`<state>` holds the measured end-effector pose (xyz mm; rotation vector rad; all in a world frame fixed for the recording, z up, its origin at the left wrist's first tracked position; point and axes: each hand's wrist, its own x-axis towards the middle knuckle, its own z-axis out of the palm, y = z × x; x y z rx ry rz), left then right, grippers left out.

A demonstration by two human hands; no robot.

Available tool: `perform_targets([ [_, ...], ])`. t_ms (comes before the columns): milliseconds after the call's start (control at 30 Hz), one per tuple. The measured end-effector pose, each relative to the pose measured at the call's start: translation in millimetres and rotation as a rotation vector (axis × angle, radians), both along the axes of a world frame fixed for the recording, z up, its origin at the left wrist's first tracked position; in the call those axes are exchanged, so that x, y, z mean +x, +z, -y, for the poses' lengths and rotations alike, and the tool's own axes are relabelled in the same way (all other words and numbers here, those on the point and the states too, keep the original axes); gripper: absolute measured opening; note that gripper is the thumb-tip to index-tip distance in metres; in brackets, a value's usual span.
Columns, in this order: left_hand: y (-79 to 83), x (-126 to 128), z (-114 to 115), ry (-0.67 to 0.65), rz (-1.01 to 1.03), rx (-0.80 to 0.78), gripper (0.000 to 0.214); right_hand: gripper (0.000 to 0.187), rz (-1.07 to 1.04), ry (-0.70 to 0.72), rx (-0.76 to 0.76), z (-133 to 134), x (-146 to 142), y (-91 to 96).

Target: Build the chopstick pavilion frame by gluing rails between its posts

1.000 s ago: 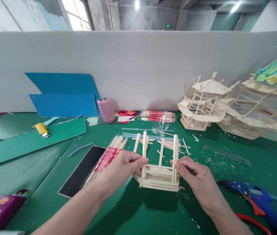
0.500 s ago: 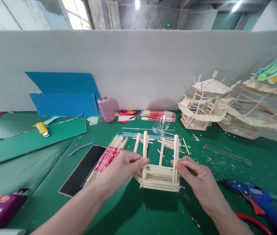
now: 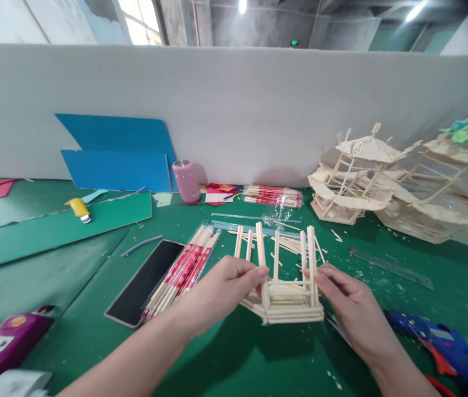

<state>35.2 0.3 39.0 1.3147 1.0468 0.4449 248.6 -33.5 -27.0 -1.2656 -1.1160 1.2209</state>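
Note:
A small frame of pale wooden sticks [image 3: 287, 300] stands on the green table mat [image 3: 234, 358], with a stacked base and several upright posts. My left hand [image 3: 227, 289] pinches one of the left posts near the base. My right hand [image 3: 347, 306] pinches the right front post. Both hands are closed on the frame. Loose sticks [image 3: 289, 242] lie just behind it.
A packet of red-wrapped chopsticks [image 3: 184, 270] and a black slab [image 3: 145, 281] lie left of the frame. A blue glue gun [image 3: 432, 339] lies at the right, a clear ruler [image 3: 391, 267] behind it. Finished stick pavilions [image 3: 353, 176] stand at the back right. A pink cup [image 3: 187, 181], blue sheets [image 3: 118, 154].
The frame has turned slightly in my hands, so more of its left posts show. My view has shifted a little to the left and down; the grips are unchanged.

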Motion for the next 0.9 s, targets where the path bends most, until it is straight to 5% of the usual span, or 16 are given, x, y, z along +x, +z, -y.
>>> perform_targets([
  [267,-2.1,-4.4,9.3,0.014,-0.064,0.24,0.037,0.021,-0.19,-0.087,-0.141,-3.4,14.9,-6.6],
  [667,-40.6,-7.6,44.8,0.179,-0.054,0.875,0.025,0.019,-0.26,-0.17,-0.242,-3.4,24.6,-5.6],
  [900,-45.9,3.9,45.7,0.212,-0.103,1.095,0.022,0.022,-0.247,-0.173,-0.248,-3.0,29.0,-10.0],
])
